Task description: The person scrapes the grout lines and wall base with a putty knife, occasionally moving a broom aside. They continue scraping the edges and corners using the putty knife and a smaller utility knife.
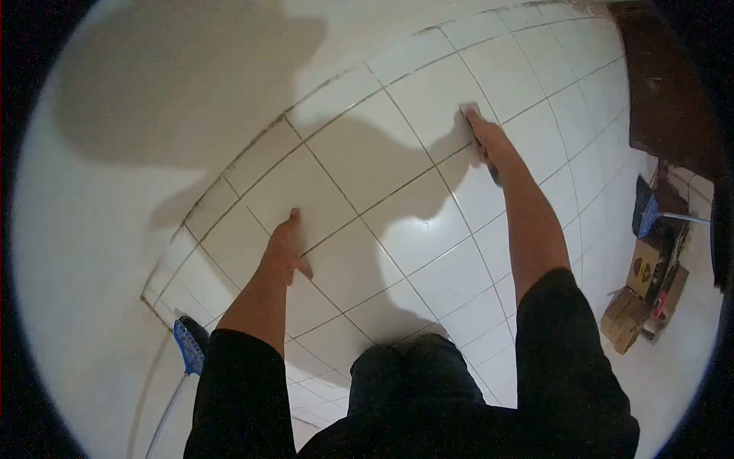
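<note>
White floor tiles (428, 206) with dark grout lines spread out beneath both of my hands. My right hand (486, 136) is closed around a slim flat tool (495, 174), its dark end showing below my palm. A pale, squared end juts past my fingertips, close over a tile near the wall side. Its exact kind is unclear, and my fingers cover its middle. My left hand (287, 249) is open over the tiles on the left, thumb and fingers apart, holding nothing. My shadow falls across the tiles between the two hands.
A pale wall (183, 84) rises along the far left, meeting the tiles at a dirty edge. One blue broom (191, 348) stands beside my left sleeve. At the right are another blue broom head (648, 214), cardboard boxes (625, 317) and a dark brown panel (665, 84).
</note>
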Available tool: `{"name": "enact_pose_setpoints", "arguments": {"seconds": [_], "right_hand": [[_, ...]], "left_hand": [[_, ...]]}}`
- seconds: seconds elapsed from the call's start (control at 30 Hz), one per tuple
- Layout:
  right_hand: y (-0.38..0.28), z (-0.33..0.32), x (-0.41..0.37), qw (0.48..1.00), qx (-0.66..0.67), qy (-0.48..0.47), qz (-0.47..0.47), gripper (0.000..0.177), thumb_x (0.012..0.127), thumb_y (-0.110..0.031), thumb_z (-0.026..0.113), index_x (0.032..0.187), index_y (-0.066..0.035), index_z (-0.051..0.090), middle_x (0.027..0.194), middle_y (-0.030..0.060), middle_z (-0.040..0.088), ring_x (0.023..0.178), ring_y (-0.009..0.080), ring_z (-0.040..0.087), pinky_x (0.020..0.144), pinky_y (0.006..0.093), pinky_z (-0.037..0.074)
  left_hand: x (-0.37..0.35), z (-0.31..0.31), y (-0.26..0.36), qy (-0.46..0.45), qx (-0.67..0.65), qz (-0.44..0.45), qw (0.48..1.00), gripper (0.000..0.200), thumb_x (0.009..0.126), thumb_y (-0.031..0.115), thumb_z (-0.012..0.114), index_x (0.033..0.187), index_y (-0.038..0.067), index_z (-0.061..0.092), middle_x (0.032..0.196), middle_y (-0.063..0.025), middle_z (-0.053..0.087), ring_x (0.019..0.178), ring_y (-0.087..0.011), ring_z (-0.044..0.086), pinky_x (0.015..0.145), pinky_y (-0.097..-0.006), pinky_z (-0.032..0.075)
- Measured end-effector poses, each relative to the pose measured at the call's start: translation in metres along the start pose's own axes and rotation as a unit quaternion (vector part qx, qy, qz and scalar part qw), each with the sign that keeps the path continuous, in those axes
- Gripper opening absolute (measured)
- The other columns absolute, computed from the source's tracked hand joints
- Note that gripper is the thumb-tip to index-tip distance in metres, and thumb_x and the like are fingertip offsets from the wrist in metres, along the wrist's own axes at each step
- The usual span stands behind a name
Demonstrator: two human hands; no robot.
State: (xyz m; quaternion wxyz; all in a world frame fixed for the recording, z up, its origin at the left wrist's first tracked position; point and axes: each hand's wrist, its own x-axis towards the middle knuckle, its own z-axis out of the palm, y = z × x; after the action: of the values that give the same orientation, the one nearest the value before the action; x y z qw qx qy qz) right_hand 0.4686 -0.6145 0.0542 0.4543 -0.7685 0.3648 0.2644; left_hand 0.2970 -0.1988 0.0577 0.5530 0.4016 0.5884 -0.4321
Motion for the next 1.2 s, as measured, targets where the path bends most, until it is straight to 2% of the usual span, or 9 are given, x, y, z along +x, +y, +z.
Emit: {"name": "enact_pose_setpoints", "arguments": {"seconds": [0.17, 0.27, 0.33, 0.67, 0.77, 0.83, 1.07, 1.17, 1.2], "right_hand": [[-0.036, -0.020, -0.013, 0.994, -0.047, -0.090, -0.028, 0.050, 0.089, -0.061, 0.055, 0.067, -0.017, 0.046, 0.057, -0.0056, 0.035, 0.048, 0.0071, 0.030, 0.044, 0.0251, 0.025], [-0.015, -0.037, -0.012, 0.994, -0.048, -0.100, 0.014, 0.044, 0.091, -0.057, 0.055, 0.075, -0.015, 0.056, 0.058, -0.0061, 0.040, 0.046, 0.0056, 0.029, 0.039, 0.0238, 0.023], [-0.025, -0.033, -0.012, 0.993, -0.083, -0.064, 0.060, 0.043, 0.091, -0.055, 0.055, 0.076, -0.015, 0.057, 0.058, -0.0068, 0.040, 0.046, 0.0043, 0.028, 0.038, 0.0226, 0.021], [-0.069, -0.004, 0.042, 0.994, -0.021, -0.063, -0.083, 0.045, 0.088, -0.055, 0.060, 0.066, -0.016, 0.050, 0.057, -0.0064, 0.040, 0.045, 0.0037, 0.033, 0.038, 0.0207, 0.025], [-0.087, -0.018, 0.044, 0.991, -0.038, -0.108, -0.064, 0.037, 0.090, -0.050, 0.057, 0.077, -0.015, 0.059, 0.065, -0.0046, 0.048, 0.051, 0.0069, 0.040, 0.043, 0.0239, 0.033], [-0.082, -0.016, 0.048, 0.994, -0.042, -0.093, -0.046, 0.037, 0.089, -0.050, 0.059, 0.076, -0.015, 0.058, 0.063, -0.0050, 0.047, 0.049, 0.0058, 0.038, 0.041, 0.0227, 0.032], [-0.056, -0.035, 0.048, 0.997, -0.051, -0.060, -0.017, 0.038, 0.085, -0.051, 0.063, 0.076, -0.015, 0.059, 0.061, -0.0059, 0.047, 0.044, 0.0046, 0.032, 0.040, 0.0213, 0.029], [-0.081, -0.028, 0.050, 0.985, -0.131, -0.109, -0.001, 0.036, 0.085, -0.051, 0.064, 0.078, -0.016, 0.061, 0.063, -0.0056, 0.050, 0.045, 0.0048, 0.035, 0.042, 0.0219, 0.032], [-0.095, -0.019, 0.041, 0.985, -0.129, -0.111, -0.002, 0.036, 0.085, -0.051, 0.064, 0.078, -0.016, 0.061, 0.063, -0.0056, 0.050, 0.045, 0.0048, 0.035, 0.042, 0.0219, 0.032]], "left_hand": [[-0.022, 0.013, -0.002, 0.097, -0.021, -0.022, 0.995, 0.117, 0.074, 0.076, 0.060, 0.154, 0.012, 0.002, 0.159, -0.0185, -0.013, 0.132, -0.0596, -0.025, 0.093, -0.0831, -0.005], [-0.003, -0.008, -0.005, -0.101, 0.044, 0.045, 0.993, 0.119, 0.073, 0.075, 0.062, 0.153, 0.010, 0.002, 0.159, -0.0171, -0.014, 0.133, -0.0573, -0.027, 0.093, -0.0827, -0.005], [0.013, -0.003, -0.002, 0.028, -0.039, -0.018, 0.999, 0.104, 0.080, 0.070, 0.058, 0.154, 0.012, 0.012, 0.161, -0.0148, -0.007, 0.140, -0.0534, -0.015, 0.097, -0.0795, -0.007], [-0.010, 0.007, -0.003, 0.010, 0.007, 0.045, 0.999, 0.118, 0.074, 0.077, 0.060, 0.153, 0.012, 0.000, 0.158, -0.0190, -0.017, 0.125, -0.0630, -0.032, 0.092, -0.0837, -0.003], [-0.008, 0.007, 0.001, 0.083, -0.045, -0.032, 0.995, 0.110, 0.077, 0.075, 0.059, 0.154, 0.015, 0.007, 0.160, -0.0161, -0.008, 0.134, -0.0562, -0.027, 0.099, -0.0783, -0.007], [-0.001, -0.002, -0.002, 0.009, 0.040, 0.001, 0.999, 0.120, 0.073, 0.080, 0.057, 0.153, 0.013, -0.004, 0.155, -0.0242, -0.021, 0.119, -0.0721, -0.027, 0.088, -0.0859, 0.000], [-0.015, 0.011, 0.005, 0.028, 0.043, -0.004, 0.999, 0.115, 0.074, 0.084, 0.048, 0.153, 0.019, -0.002, 0.156, -0.0218, -0.019, 0.119, -0.0729, -0.026, 0.091, -0.0841, -0.003], [-0.023, 0.015, 0.007, 0.067, -0.017, -0.036, 0.997, 0.108, 0.078, 0.075, 0.056, 0.154, 0.018, 0.004, 0.160, -0.0153, -0.012, 0.131, -0.0588, -0.028, 0.098, -0.0797, -0.003], [-0.010, 0.011, 0.002, 0.069, 0.016, -0.034, 0.997, 0.106, 0.078, 0.080, 0.046, 0.154, 0.019, 0.001, 0.158, -0.0182, -0.014, 0.125, -0.0683, -0.022, 0.096, -0.0813, 0.000]]}}
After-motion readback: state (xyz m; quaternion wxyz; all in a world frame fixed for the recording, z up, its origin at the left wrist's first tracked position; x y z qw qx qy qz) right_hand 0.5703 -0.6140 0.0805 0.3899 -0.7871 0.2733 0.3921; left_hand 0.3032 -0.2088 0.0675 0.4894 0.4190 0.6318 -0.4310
